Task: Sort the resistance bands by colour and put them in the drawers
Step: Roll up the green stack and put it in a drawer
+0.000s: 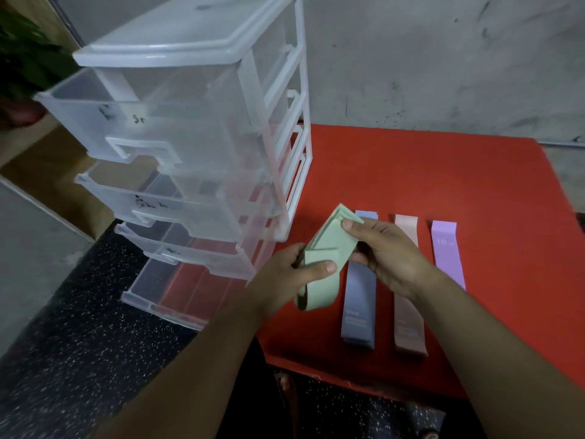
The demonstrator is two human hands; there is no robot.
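Note:
A pale green resistance band is folded over and held above the red table's left edge. My left hand grips its lower part with the thumb on top. My right hand pinches its upper end. On the red table lie a blue-grey band, a pink band and a lilac band, side by side. The clear plastic drawer unit stands at the table's left, with several drawers pulled out; the lowest drawer sticks out furthest.
A grey stained wall runs behind the table. Dark speckled floor lies below the drawers and the table's front edge. A green plant stands at the far left. A wooden panel is behind the drawer unit at left.

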